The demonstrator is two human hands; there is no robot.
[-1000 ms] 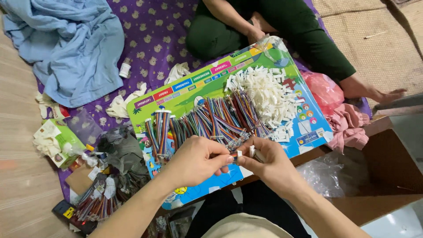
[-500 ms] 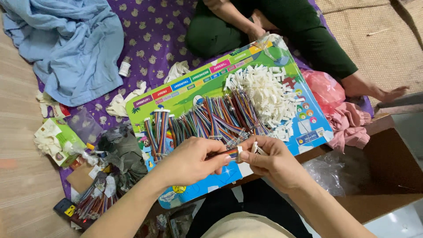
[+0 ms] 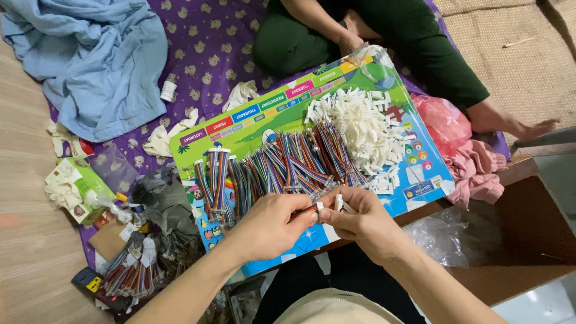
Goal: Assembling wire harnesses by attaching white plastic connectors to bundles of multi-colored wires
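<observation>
Item: head view, two bare hands at work over a colourful printed board laid on a purple patterned cloth

Left hand: closed in a pinch on the end of a multicoloured wire harness; thumb and forefinger are pressed on the wire tips, just short of the other hand

Right hand: closed around small white plastic connector housings; one is held upright between thumb and fingers, touching or nearly touching the wire end

Step in hand, as judged: the wire end is being brought to a white housing for seating. The next move is judged to call for fine alignment of the wire tips with the housing's openings, then a short straight push while the housing is kept steady

Stock on the board: a row of banded ribbon-wire bundles laid side by side across the middle; a heap of loose white housings at the far right part, touching the bundles' upper ends

Surroundings: a second person's leg in dark green trousers seated beyond the board; a light blue garment at far left; a pink plastic bag just beside the board's right edge; bagged wire sets at lower left; a brown cardboard box at right
</observation>
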